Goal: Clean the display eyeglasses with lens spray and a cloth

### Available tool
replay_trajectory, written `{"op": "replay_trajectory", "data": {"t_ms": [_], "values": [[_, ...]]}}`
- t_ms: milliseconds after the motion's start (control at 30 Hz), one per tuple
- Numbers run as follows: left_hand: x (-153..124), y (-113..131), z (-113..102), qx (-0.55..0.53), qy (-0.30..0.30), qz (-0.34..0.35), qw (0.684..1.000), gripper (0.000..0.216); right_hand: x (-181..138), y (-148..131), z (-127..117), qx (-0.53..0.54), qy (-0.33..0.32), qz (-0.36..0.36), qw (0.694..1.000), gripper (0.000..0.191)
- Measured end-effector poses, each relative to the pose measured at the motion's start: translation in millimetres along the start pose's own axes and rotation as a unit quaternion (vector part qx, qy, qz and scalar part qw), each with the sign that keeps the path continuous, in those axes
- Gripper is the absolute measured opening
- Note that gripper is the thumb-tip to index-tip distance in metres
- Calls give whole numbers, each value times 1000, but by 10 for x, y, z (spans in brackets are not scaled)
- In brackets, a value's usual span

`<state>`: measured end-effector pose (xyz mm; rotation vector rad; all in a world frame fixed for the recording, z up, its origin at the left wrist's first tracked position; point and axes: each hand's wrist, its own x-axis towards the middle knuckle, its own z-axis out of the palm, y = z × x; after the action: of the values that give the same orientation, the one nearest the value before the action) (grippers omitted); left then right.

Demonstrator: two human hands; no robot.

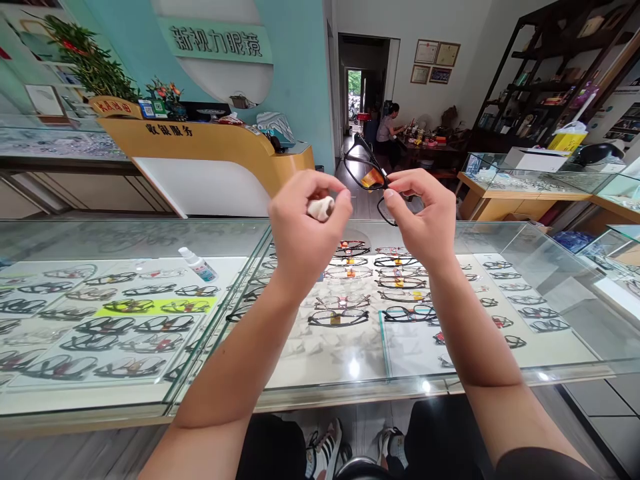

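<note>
Raised above the glass counter, my right hand point(427, 217) pinches a pair of black-framed eyeglasses point(369, 175) between thumb and fingers. The glasses are tilted, and one lens bears an orange sticker. To their left, my left hand point(306, 230) is curled round a crumpled white cloth or tissue point(321, 209). Its thumb and index fingertips come close together near the glasses; I cannot tell whether they touch the frame. Below both hands, several rows of eyeglasses point(339, 317) lie inside the display counter point(325, 370).
A white spray bottle point(198, 264) lies at the left counter section. Beyond are a wooden cash desk point(210, 143), a person point(388, 133) seated at a cluttered table, dark shelves point(535, 87) and more glass cases point(525, 177) at right. My shoes point(325, 450) show below the counter.
</note>
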<state>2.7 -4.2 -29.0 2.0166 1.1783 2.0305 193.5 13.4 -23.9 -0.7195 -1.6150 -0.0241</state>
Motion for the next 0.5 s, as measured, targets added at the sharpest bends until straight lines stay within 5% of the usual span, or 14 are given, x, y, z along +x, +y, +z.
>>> {"op": "replay_trajectory", "data": {"t_ms": [167,300,500], "values": [[-28,83,69,-81,-92,-71,990,27,-83,-59,138,-50,11,-28,998,9],[15,17,112,-115,-64,-128,983,42,-149,-151,198,-72,-10,-47,996,13],[159,-54,-64,-108,-82,-121,983,34,-148,-363,47,-68,-69,-41,994,19]]}}
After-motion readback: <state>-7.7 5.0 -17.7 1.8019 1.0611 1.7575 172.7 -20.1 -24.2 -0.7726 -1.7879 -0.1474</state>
